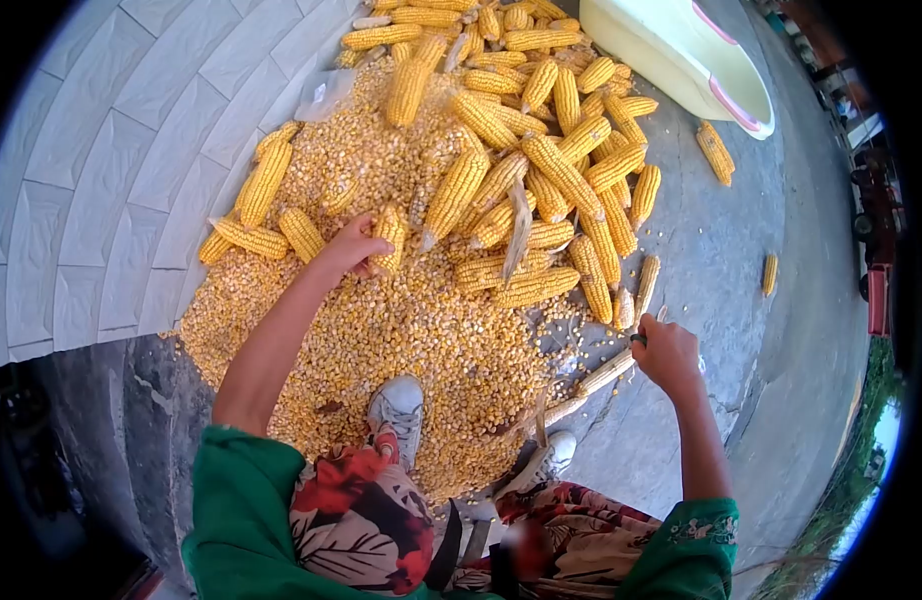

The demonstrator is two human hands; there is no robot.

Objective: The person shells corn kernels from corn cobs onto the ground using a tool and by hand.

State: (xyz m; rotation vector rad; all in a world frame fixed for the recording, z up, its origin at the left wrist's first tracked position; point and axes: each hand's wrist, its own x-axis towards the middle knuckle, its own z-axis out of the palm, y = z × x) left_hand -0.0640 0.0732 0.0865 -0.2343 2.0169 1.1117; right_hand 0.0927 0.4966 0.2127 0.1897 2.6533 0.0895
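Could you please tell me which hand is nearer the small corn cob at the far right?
Right. The right hand is left of the small corn cob and lower in view; the left hand is much farther left, holding an ear of corn.

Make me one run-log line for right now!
left hand: holding yellow corn cob | right hand: gripping small dark object, mostly hidden | ground: pile of loose yellow kernels
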